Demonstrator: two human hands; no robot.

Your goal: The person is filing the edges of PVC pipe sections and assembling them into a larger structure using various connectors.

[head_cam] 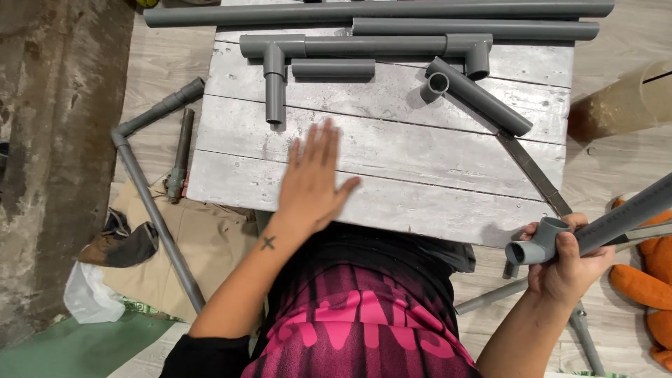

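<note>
The fingers (318,143) of the left hand (311,183) are spread flat and hold nothing, palm down on the whitewashed plank tabletop (420,150) at the lower middle of the frame; the fingertips point up the frame toward a short grey pipe stub (333,68) and come close under the end of a tee-and-pipe piece (274,77), without touching either. The right hand (567,266), at the lower right just off the tabletop's corner, has its fingers wrapped tight round a grey pipe (626,215) where it enters a grey tee fitting (535,246); the pipe slants up and out of the right edge of the frame, and the tee's open mouths face left and up.

Further up the tabletop, a second pipe with a tee (476,94) lies diagonally at the upper right; a flat dark metal strip (535,175) runs from beneath it toward the right hand. Behind these, a pipe run joining two fittings (374,46) lies across, and two long pipes (392,12) lie along the top edge.

On the floor at left, a bent pipe with elbow (150,203) leans beside the tabletop, over tan cloth (203,245) and a white bag (87,297); an orange plush toy (651,294) sits at the lower right edge.
</note>
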